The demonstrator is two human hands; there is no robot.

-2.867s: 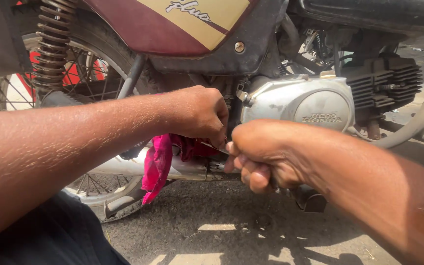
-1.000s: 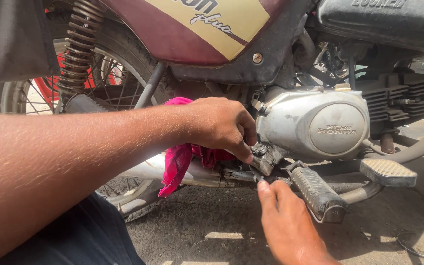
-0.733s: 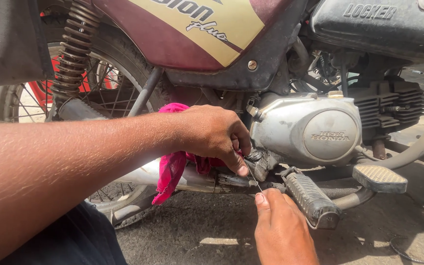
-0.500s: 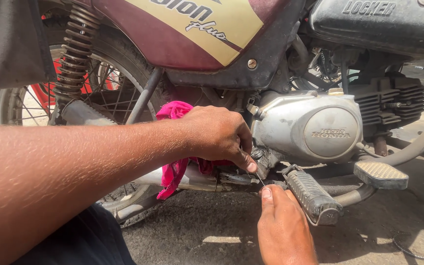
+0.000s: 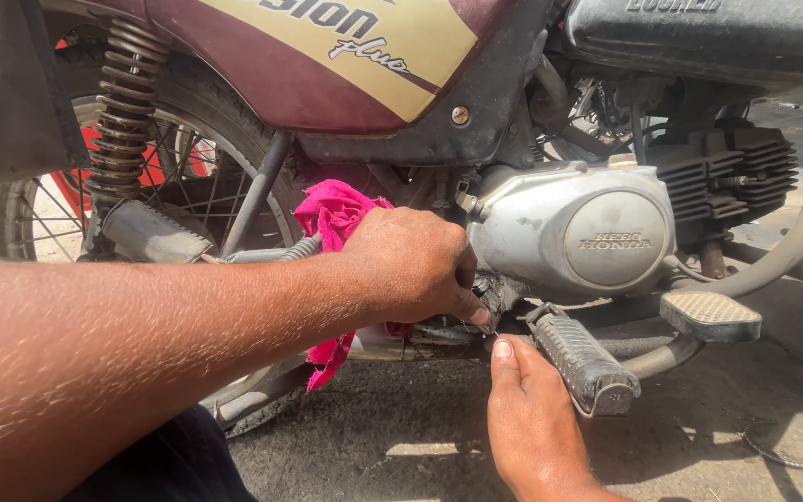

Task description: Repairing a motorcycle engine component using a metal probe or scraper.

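r hand [image 5: 532,423] nudged up w/ thumb under thin pin [image 5: 492,328], l hand [image 5: 415,265] pinching it from above.

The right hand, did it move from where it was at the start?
Yes. The right hand dropped from beside the silver round engine cover to below the black ribbed footpeg.

Dull silver metal engine cover [image 5: 597,232], scuffed and dusty. Crumpled pink cloth rag [image 5: 332,218] at centre. Ribbed black rubber footpeg [image 5: 580,358]. Rusty metal spring [image 5: 123,107], upper left. Rough grey ground [image 5: 727,437].
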